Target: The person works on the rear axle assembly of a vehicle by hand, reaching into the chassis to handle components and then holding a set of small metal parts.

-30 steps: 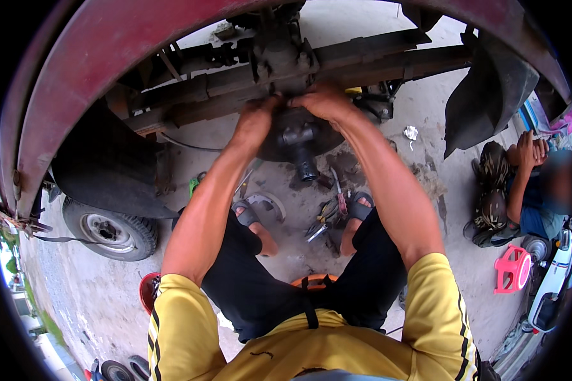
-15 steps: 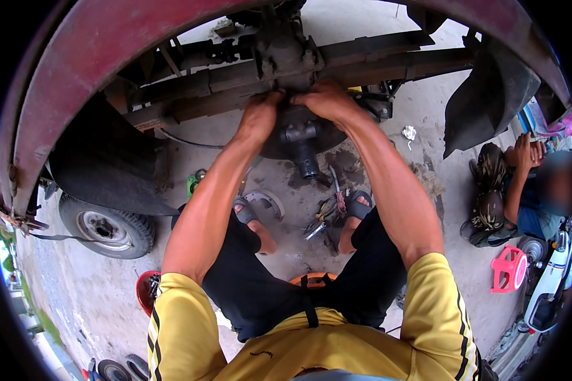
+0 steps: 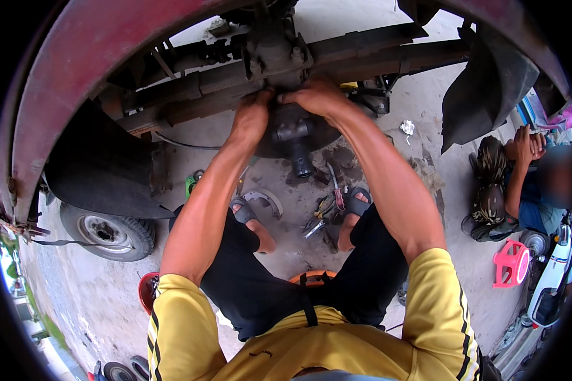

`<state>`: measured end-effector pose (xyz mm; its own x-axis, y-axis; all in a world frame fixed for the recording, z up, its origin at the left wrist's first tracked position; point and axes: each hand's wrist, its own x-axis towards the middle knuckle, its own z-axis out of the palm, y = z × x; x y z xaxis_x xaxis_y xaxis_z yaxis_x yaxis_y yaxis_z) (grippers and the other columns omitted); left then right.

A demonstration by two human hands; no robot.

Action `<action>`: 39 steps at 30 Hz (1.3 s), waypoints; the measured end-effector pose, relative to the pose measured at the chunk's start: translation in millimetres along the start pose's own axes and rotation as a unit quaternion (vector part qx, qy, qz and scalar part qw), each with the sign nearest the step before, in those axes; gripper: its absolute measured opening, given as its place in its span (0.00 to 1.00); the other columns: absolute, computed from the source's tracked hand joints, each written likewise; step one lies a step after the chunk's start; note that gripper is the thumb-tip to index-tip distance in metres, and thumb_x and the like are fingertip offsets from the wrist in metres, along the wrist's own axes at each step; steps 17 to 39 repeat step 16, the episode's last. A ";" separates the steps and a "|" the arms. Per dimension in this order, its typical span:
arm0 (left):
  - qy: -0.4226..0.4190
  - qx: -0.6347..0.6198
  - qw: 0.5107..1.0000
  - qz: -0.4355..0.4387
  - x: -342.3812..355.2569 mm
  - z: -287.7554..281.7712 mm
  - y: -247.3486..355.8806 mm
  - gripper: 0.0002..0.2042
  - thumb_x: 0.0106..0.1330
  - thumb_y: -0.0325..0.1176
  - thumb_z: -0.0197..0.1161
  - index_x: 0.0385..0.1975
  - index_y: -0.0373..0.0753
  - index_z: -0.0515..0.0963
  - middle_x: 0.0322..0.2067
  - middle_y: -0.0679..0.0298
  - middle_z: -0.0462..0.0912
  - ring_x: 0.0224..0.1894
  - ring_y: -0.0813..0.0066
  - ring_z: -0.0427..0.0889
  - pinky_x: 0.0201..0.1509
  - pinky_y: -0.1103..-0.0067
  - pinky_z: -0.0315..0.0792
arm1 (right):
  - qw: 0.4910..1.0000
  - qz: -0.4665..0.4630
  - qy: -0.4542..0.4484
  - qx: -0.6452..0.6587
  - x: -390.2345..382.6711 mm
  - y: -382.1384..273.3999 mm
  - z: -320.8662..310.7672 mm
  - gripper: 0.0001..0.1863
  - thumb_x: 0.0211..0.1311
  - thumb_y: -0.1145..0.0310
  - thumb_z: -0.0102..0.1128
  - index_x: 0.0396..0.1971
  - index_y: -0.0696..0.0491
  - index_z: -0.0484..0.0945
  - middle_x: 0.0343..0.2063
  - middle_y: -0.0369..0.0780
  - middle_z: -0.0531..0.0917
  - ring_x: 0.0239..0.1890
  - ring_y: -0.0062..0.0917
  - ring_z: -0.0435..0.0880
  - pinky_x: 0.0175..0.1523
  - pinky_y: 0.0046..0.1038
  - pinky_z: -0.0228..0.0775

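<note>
Both my arms stretch forward under the raised vehicle to a dark round brake plate [image 3: 327, 136] on the axle hub. A black cylindrical spindle end [image 3: 303, 166] sticks out from its middle toward me. My left hand [image 3: 253, 115] is closed at the plate's upper left edge, thumb on top. Closed at the upper right edge, my right hand [image 3: 313, 98] has its thumb pointing toward the left one. The fingertips of both are hidden behind the plate and in shadow. Just beyond the hands lies the long leaf spring [image 3: 216, 79], with a bolted clamp [image 3: 276, 54] over it.
Pliers and other hand tools [image 3: 327, 206] lie on the concrete between my feet. A curved metal brake shoe [image 3: 264, 200] is near my left foot. Leftward stand a wheel [image 3: 108, 232] and a red bowl [image 3: 147, 289]. A person [image 3: 521, 184] sits at right near a pink stool [image 3: 511, 263].
The whole view has shifted slightly, with the axle now a little farther left and up. Both hands keep their places at the plate's top edge.
</note>
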<state>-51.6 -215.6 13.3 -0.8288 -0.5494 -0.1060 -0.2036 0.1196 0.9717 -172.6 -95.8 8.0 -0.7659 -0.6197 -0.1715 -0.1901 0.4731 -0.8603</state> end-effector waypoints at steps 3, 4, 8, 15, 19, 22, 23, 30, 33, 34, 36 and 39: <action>0.012 0.060 0.998 0.002 -0.4 2.6 2.2 0.24 0.66 0.46 0.54 0.47 0.27 0.79 0.47 0.50 0.82 0.49 0.64 0.77 0.57 0.75 0.65 | 0.998 0.003 -0.010 0.059 -6.8 -2.3 -4.3 0.24 0.41 0.60 0.73 0.33 0.66 0.83 0.34 0.52 0.86 0.36 0.35 0.85 0.43 0.33 0.75; 0.009 0.049 0.999 0.005 0.6 2.6 0.7 0.24 0.66 0.46 0.53 0.47 0.27 0.79 0.47 0.49 0.81 0.49 0.63 0.77 0.57 0.75 0.65 | 0.998 0.013 -0.010 0.054 -5.7 -2.1 -5.1 0.24 0.41 0.60 0.73 0.34 0.66 0.83 0.34 0.52 0.85 0.37 0.35 0.85 0.43 0.33 0.75; 0.003 0.037 0.999 0.012 -1.6 5.5 2.1 0.24 0.67 0.45 0.52 0.47 0.27 0.78 0.48 0.47 0.81 0.50 0.61 0.77 0.58 0.74 0.64 | 0.998 0.007 0.011 0.060 -0.9 3.4 0.5 0.24 0.42 0.61 0.72 0.35 0.66 0.83 0.35 0.52 0.85 0.38 0.36 0.85 0.44 0.34 0.75; 0.009 0.145 0.987 0.072 4.8 -1.3 -8.5 0.20 0.69 0.41 0.50 0.51 0.34 0.78 0.55 0.44 0.77 0.60 0.54 0.73 0.64 0.70 0.62 | 1.000 -0.014 -0.005 0.014 1.9 6.2 0.3 0.25 0.43 0.56 0.72 0.37 0.62 0.84 0.38 0.51 0.85 0.42 0.39 0.85 0.48 0.33 0.75; -0.003 0.149 0.988 0.047 4.0 -2.2 -5.8 0.20 0.68 0.41 0.51 0.54 0.38 0.77 0.58 0.45 0.74 0.63 0.54 0.70 0.66 0.69 0.60 | 0.999 -0.020 -0.021 0.024 0.4 5.7 -3.0 0.25 0.43 0.55 0.72 0.38 0.60 0.84 0.39 0.51 0.85 0.43 0.39 0.85 0.49 0.33 0.75; -0.003 0.149 0.988 0.047 4.0 -2.2 -5.8 0.20 0.68 0.41 0.51 0.54 0.38 0.77 0.58 0.45 0.74 0.63 0.54 0.70 0.66 0.69 0.60 | 0.999 -0.020 -0.021 0.024 0.4 5.7 -3.0 0.25 0.43 0.55 0.72 0.38 0.60 0.84 0.39 0.51 0.85 0.43 0.39 0.85 0.49 0.33 0.75; -0.003 0.149 0.988 0.047 4.0 -2.2 -5.8 0.20 0.68 0.41 0.51 0.54 0.38 0.77 0.58 0.45 0.74 0.63 0.54 0.70 0.66 0.69 0.60 | 0.999 -0.020 -0.021 0.024 0.4 5.7 -3.0 0.25 0.43 0.55 0.72 0.38 0.60 0.84 0.39 0.51 0.85 0.43 0.39 0.85 0.49 0.33 0.75; -0.003 0.149 0.988 0.047 4.0 -2.2 -5.8 0.20 0.68 0.41 0.51 0.54 0.38 0.77 0.58 0.45 0.74 0.63 0.54 0.70 0.66 0.69 0.60 | 0.999 -0.020 -0.021 0.024 0.4 5.7 -3.0 0.25 0.43 0.55 0.72 0.38 0.60 0.84 0.39 0.51 0.85 0.43 0.39 0.85 0.49 0.33 0.75; -0.003 0.149 0.988 0.047 4.0 -2.2 -5.8 0.20 0.68 0.41 0.51 0.54 0.38 0.77 0.58 0.45 0.74 0.63 0.54 0.70 0.66 0.69 0.60 | 0.999 -0.020 -0.021 0.024 0.4 5.7 -3.0 0.25 0.43 0.55 0.72 0.38 0.60 0.84 0.39 0.51 0.85 0.43 0.39 0.85 0.49 0.33 0.75; -0.003 0.149 0.988 0.047 4.0 -2.2 -5.8 0.20 0.68 0.41 0.51 0.54 0.38 0.77 0.58 0.45 0.74 0.63 0.54 0.70 0.66 0.69 0.60 | 0.999 -0.020 -0.021 0.024 0.4 5.7 -3.0 0.25 0.43 0.55 0.72 0.38 0.60 0.84 0.39 0.51 0.85 0.43 0.39 0.85 0.49 0.33 0.75; -0.003 0.149 0.988 0.047 4.0 -2.2 -5.8 0.20 0.68 0.41 0.51 0.54 0.38 0.77 0.58 0.45 0.74 0.63 0.54 0.70 0.66 0.69 0.60 | 0.999 -0.020 -0.021 0.024 0.4 5.7 -3.0 0.25 0.43 0.55 0.72 0.38 0.60 0.84 0.39 0.51 0.85 0.43 0.39 0.85 0.49 0.33 0.75; -0.003 0.149 0.988 0.047 4.0 -2.2 -5.8 0.20 0.68 0.41 0.51 0.54 0.38 0.77 0.58 0.45 0.74 0.63 0.54 0.70 0.66 0.69 0.60 | 0.999 -0.020 -0.021 0.024 0.4 5.7 -3.0 0.25 0.43 0.55 0.72 0.38 0.60 0.84 0.39 0.51 0.85 0.43 0.39 0.85 0.49 0.33 0.75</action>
